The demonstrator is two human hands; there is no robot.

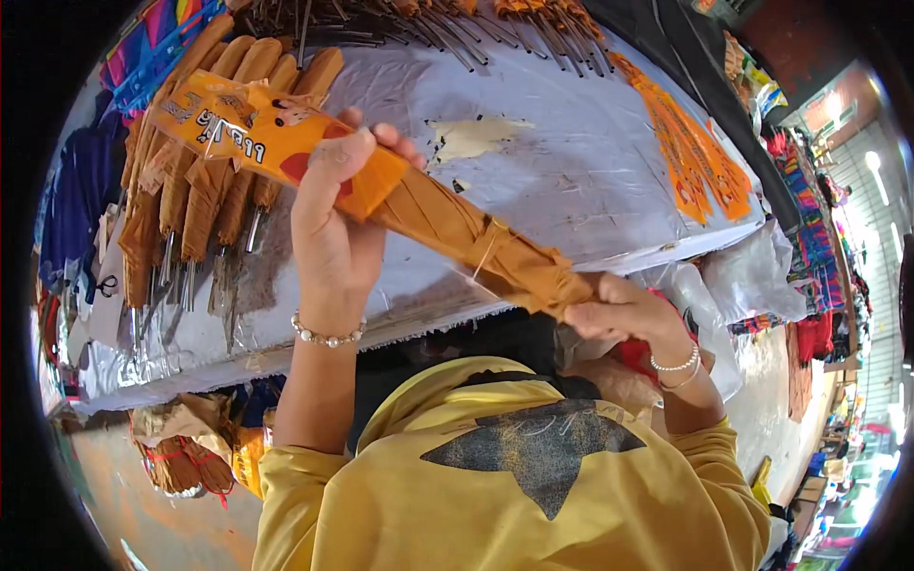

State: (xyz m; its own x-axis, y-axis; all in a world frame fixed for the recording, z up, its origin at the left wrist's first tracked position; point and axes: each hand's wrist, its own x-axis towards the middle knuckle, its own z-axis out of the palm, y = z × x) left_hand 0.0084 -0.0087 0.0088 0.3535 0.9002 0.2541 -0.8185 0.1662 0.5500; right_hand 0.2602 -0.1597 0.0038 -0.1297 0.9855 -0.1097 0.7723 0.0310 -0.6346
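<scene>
A folded brown-orange umbrella (457, 226) lies slantwise across the view, above the near edge of the table. Its upper left part is inside a printed orange plastic sleeve (233, 119). My left hand (335, 205) is closed around the sleeve and the umbrella near the sleeve's lower end, thumb on top. At the umbrella's lower right end, the fingers of my right hand (624, 309) are pinched on the gathered fabric. A thin pale band or strip of clear film crosses the umbrella between my hands. The tip inside the sleeve is hidden.
Several folded brown umbrellas (186, 195) are heaped on the left of the white-covered table (562, 171). More metal shafts (447, 29) lie along the far edge. Orange sleeves (690, 162) are at the right, near clear plastic bags (752, 276). Brown bundles (186, 464) sit below the table.
</scene>
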